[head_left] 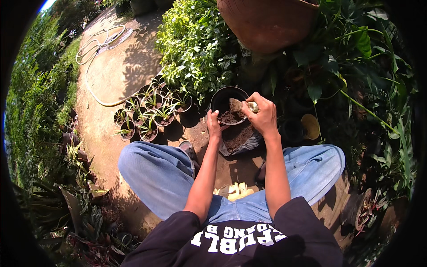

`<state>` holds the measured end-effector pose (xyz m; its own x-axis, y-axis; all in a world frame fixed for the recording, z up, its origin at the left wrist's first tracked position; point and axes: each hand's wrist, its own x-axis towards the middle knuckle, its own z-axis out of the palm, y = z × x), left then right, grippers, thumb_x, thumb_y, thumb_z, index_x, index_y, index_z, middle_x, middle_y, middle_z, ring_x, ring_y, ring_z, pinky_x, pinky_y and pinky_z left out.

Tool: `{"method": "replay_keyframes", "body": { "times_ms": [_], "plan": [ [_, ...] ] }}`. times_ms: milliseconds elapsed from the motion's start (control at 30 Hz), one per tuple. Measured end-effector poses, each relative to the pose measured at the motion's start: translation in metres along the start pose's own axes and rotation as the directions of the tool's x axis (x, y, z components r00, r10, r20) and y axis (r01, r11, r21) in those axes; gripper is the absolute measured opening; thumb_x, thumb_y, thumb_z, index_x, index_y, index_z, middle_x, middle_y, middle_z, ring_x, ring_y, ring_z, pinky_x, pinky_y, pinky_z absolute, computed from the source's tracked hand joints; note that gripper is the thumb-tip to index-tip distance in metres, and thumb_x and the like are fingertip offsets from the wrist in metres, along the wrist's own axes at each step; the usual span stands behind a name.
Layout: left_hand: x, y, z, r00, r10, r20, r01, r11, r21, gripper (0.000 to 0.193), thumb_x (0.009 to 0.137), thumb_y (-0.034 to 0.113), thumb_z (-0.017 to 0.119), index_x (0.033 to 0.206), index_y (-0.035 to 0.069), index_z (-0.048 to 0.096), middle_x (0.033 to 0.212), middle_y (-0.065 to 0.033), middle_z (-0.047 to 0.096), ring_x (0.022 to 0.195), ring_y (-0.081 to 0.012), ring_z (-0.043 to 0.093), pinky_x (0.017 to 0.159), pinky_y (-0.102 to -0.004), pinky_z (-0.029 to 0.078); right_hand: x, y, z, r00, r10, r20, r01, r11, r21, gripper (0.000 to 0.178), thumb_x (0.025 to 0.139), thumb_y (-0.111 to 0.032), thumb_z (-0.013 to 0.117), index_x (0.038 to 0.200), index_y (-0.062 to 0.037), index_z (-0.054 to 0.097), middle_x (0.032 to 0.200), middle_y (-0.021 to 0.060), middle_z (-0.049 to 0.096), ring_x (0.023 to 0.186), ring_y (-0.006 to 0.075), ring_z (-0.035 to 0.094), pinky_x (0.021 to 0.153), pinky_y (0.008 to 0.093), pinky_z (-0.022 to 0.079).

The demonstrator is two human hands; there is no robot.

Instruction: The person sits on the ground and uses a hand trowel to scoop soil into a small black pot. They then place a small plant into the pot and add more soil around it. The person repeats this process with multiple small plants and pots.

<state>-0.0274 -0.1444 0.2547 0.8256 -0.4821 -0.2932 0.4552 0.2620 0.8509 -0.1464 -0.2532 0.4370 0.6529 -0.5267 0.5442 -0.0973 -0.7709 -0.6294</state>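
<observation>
A round black plant pot is tilted toward me, with dark soil in its lower side. My left hand grips the pot's left side, thumb at the rim. In my right hand is a hand trowel, held by its pale handle. The trowel's soil-stained blade sits inside the pot, just above the soil. Right below the pot stands an open dark plastic bag of soil, partly hidden by the pot and my hands.
Several small black pots with striped seedlings stand to the left. Leafy bushes and a large clay pot lie ahead. A hose curls across the ground. Pale yellow gloves lie between my legs; a yellowish pot is right.
</observation>
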Motion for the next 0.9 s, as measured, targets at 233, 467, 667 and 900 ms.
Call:
{"method": "replay_keyframes", "body": {
  "times_ms": [233, 467, 667, 900],
  "plan": [
    [-0.007, 0.008, 0.012, 0.996, 0.087, 0.028, -0.087, 0.996, -0.009, 0.064, 0.084, 0.050, 0.055, 0.134, 0.011, 0.043, 0.123, -0.0132, 0.052, 0.104, -0.0306, 0.063, 0.073, -0.0451, 0.058, -0.005, 0.012, 0.006, 0.999, -0.003, 0.052, 0.004, 0.999, -0.037, 0.018, 0.080, -0.018, 0.070, 0.081, -0.0030, 0.059, 0.074, 0.0139, 0.064, 0.066, 0.0345, 0.064, 0.058, 0.0401, 0.048],
    [-0.004, 0.003, 0.001, 0.997, 0.046, 0.064, -0.042, 0.997, -0.071, 0.067, 0.082, 0.052, 0.054, 0.135, 0.011, 0.041, 0.124, -0.0136, 0.052, 0.105, -0.0296, 0.062, 0.075, -0.0450, 0.058, -0.007, 0.013, 0.007, 0.999, -0.035, 0.036, 0.036, 0.999, -0.023, 0.017, 0.080, -0.016, 0.069, 0.081, -0.0023, 0.059, 0.076, 0.0139, 0.064, 0.068, 0.0349, 0.063, 0.058, 0.0395, 0.048],
    [-0.012, 0.011, 0.013, 0.999, 0.040, -0.014, -0.041, 0.999, -0.036, 0.069, 0.082, 0.050, 0.056, 0.136, 0.011, 0.040, 0.126, -0.0146, 0.050, 0.106, -0.0290, 0.061, 0.075, -0.0441, 0.058, -0.007, 0.011, 0.004, 0.997, -0.064, -0.040, 0.065, 0.998, 0.016, 0.016, 0.081, -0.014, 0.069, 0.080, -0.0023, 0.059, 0.075, 0.0134, 0.062, 0.066, 0.0340, 0.063, 0.058, 0.0392, 0.048],
    [-0.011, 0.004, 0.015, 0.997, 0.066, -0.035, -0.066, 0.997, 0.027, 0.069, 0.084, 0.049, 0.055, 0.140, 0.012, 0.039, 0.128, -0.0154, 0.050, 0.109, -0.0303, 0.059, 0.078, -0.0468, 0.056, -0.006, 0.007, 0.004, 0.994, -0.100, -0.053, 0.102, 0.994, 0.031, 0.016, 0.077, -0.013, 0.071, 0.077, -0.0048, 0.057, 0.074, 0.0103, 0.061, 0.066, 0.0316, 0.062, 0.058, 0.0404, 0.048]
  ]
}}
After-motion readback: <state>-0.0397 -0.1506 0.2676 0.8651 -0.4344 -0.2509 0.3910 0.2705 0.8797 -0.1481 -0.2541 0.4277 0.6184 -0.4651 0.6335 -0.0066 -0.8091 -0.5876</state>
